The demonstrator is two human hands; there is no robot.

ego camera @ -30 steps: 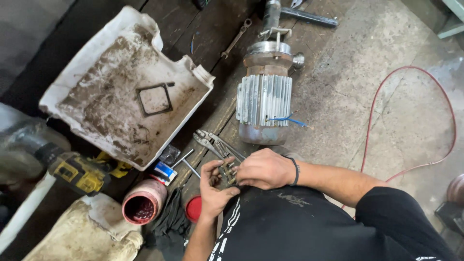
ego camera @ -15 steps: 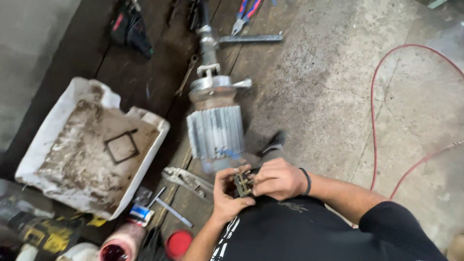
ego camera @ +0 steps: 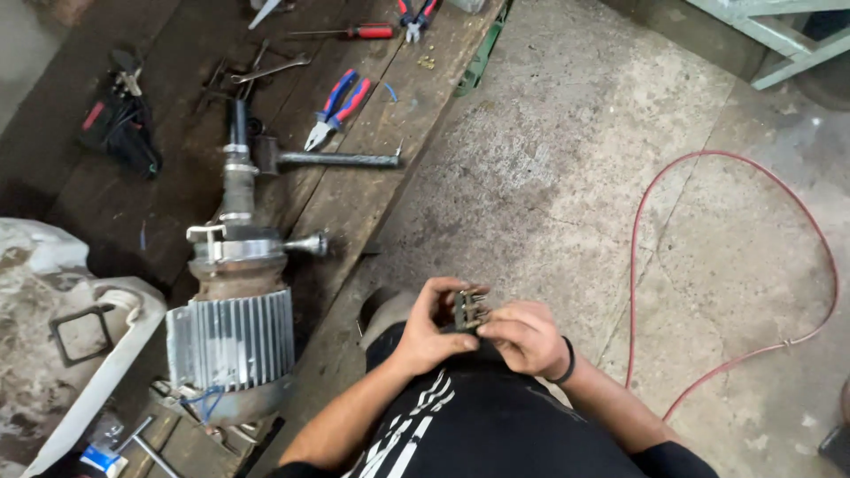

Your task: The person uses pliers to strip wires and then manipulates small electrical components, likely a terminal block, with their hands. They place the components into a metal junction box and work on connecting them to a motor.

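A grey, stained concrete floor [ego camera: 567, 133] is filling the right of the view, and a thin red hose [ego camera: 819, 257] is looping across it toward the right edge. Along the floor's left edge a dark, worn wooden tabletop [ego camera: 354, 204] is running up to the top edge of the view. A grey electric motor with ribbed aluminium housing and a rusty shaft [ego camera: 232, 327] is lying along the tabletop's near end, and a dirty white plastic tray [ego camera: 53, 354] is sitting just beside it at the left edge. A steel hammer [ego camera: 328, 160] is lying beside the shaft tip, with red-and-blue handled pliers [ego camera: 338, 104] further up the tabletop and a red-handled screwdriver [ego camera: 354, 32] near the top edge.

Over the person's lap, above the floor and well apart from the motor, both hands are gripping a small dark metal part with short pins [ego camera: 467, 310]. The left hand [ego camera: 425, 327] is curling its fingers around the part's left side — pinching it — while the right hand [ego camera: 527, 336], wearing a black wristband [ego camera: 567, 363], is pressing its fingers onto the part's right side.
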